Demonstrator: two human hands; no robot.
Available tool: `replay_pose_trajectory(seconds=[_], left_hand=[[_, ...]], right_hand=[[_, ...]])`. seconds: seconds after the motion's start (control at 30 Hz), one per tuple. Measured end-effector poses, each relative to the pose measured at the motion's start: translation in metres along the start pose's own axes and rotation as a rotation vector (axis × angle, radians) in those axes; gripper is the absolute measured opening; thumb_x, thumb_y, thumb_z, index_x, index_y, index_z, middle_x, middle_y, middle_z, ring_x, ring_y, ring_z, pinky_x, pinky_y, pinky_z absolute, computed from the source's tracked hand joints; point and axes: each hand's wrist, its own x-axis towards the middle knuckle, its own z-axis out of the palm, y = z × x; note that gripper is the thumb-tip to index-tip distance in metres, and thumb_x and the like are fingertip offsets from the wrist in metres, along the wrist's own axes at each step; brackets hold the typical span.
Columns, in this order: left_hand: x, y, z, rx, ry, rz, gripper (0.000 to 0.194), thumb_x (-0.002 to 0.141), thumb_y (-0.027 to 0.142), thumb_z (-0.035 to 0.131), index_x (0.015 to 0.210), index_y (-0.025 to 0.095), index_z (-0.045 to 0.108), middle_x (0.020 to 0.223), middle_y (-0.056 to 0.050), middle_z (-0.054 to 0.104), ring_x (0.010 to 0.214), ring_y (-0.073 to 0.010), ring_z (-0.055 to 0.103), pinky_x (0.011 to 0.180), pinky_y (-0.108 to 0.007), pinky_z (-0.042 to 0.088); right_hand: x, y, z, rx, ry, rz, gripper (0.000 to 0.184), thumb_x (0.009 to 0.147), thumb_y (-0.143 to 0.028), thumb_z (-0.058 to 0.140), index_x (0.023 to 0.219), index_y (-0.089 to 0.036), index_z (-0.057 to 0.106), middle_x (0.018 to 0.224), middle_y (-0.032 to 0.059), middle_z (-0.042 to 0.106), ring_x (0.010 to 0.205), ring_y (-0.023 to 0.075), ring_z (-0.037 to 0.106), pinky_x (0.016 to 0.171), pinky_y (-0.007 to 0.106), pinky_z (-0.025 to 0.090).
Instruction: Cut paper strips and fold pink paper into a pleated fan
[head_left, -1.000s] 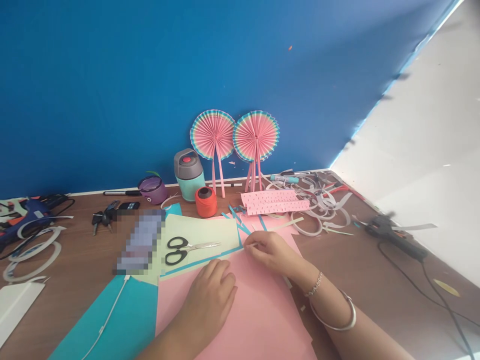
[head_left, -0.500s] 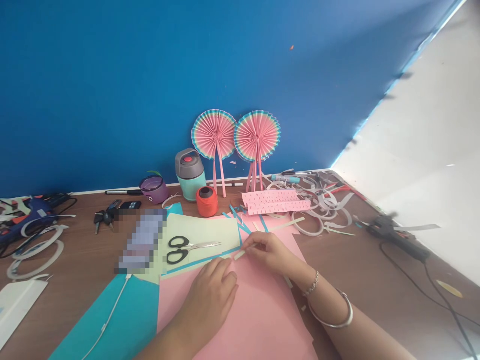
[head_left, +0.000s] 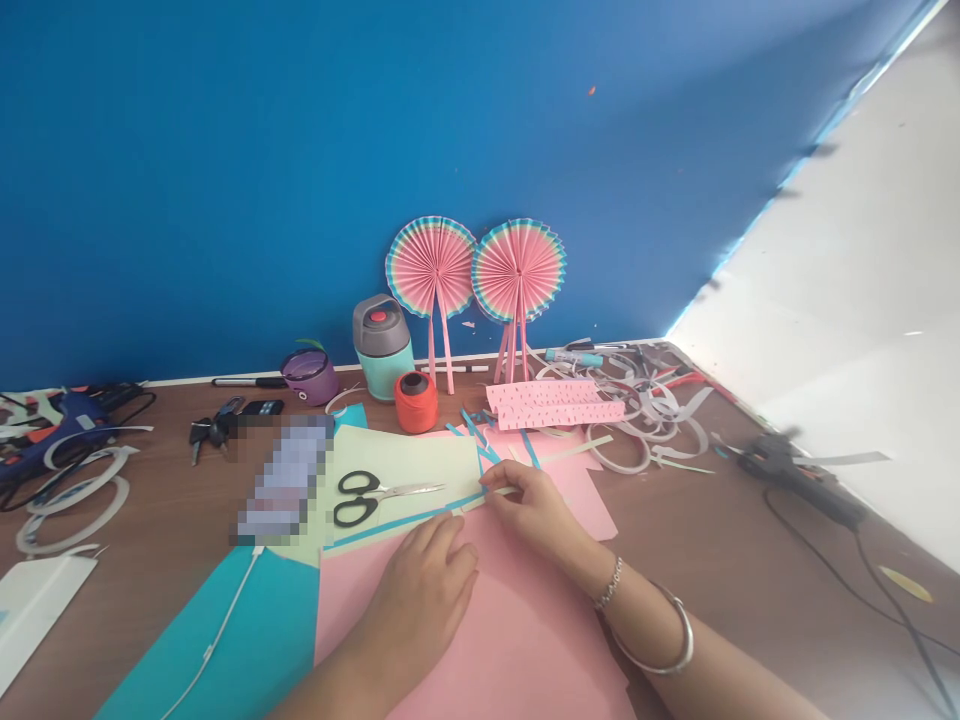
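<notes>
A pink paper sheet (head_left: 525, 620) lies in front of me, with a blue strip (head_left: 405, 525) and a pale strip along its far edge. My left hand (head_left: 424, 570) rests on the sheet near that edge, fingers lying on the paper and slightly bent. At the sheet's far right, my right hand (head_left: 525, 500) pinches a narrow pale paper strip (head_left: 472, 506) between thumb and fingers, against the edge. Just beyond my left hand, black-handled scissors (head_left: 375, 495) lie on a pale green paper sheet (head_left: 420, 455). Part of the strip is hidden under my right fingers.
Two pink pleated paper fans (head_left: 431, 265) lean on the blue wall behind a teal flask (head_left: 384, 350) and a red thread spool (head_left: 415, 403). A blurred phone (head_left: 285, 480) lies left. Curled white strips (head_left: 660, 400) and a glue gun (head_left: 802, 480) lie right.
My right hand has shifted slightly, bringing the pale strip closer in line with the sheet's far edge. My left hand stays nearly still on the paper. The view moved a little.
</notes>
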Motion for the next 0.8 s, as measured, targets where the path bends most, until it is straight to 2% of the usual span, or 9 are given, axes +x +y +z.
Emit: replay_pose_trajectory(seconds=[0.2,0.4,0.67,0.8], left_hand=[[0.0006,0.0015,-0.0037,-0.002,-0.037,-0.034,0.019,0.085,0.008,0.041,0.078,0.020,0.055,0.103,-0.009,0.057,0.094,-0.0243,0.057,0.075,-0.039,0.053],[0.0011,0.0016,-0.0040,0.010,-0.036,-0.020,0.018,0.084,0.007,0.042,0.079,0.019,0.054,0.103,-0.009,0.057,0.095,-0.0248,0.056,0.078,-0.040,0.052],[0.0024,0.0013,-0.0037,0.022,-0.026,-0.012,0.018,0.084,0.006,0.043,0.079,0.019,0.056,0.105,-0.010,0.057,0.097,-0.0253,0.056,0.081,-0.042,0.052],[0.0020,0.0009,-0.0034,0.025,-0.023,-0.015,0.018,0.084,0.006,0.044,0.079,0.019,0.055,0.107,-0.011,0.056,0.099,-0.0255,0.055,0.081,-0.042,0.052]], right_hand=[[-0.0004,-0.0023,0.0014,-0.037,0.024,-0.004,0.016,0.071,-0.018,0.049,0.083,-0.018,0.059,0.070,0.0004,0.061,0.060,0.0131,0.052,0.054,0.023,0.040],[0.0001,0.0003,0.0022,-0.048,0.031,0.001,0.018,0.070,-0.017,0.049,0.084,-0.018,0.059,0.075,0.0021,0.064,0.064,0.0147,0.056,0.055,0.024,0.042],[0.0001,-0.0064,-0.0004,0.037,0.038,0.025,0.016,0.069,-0.019,0.049,0.080,-0.017,0.060,0.073,0.0009,0.062,0.065,0.0145,0.056,0.057,0.024,0.042],[0.0007,-0.0043,0.0010,0.002,0.043,0.015,0.017,0.068,-0.017,0.049,0.081,-0.017,0.060,0.072,0.0011,0.063,0.064,0.0146,0.055,0.057,0.024,0.041]])
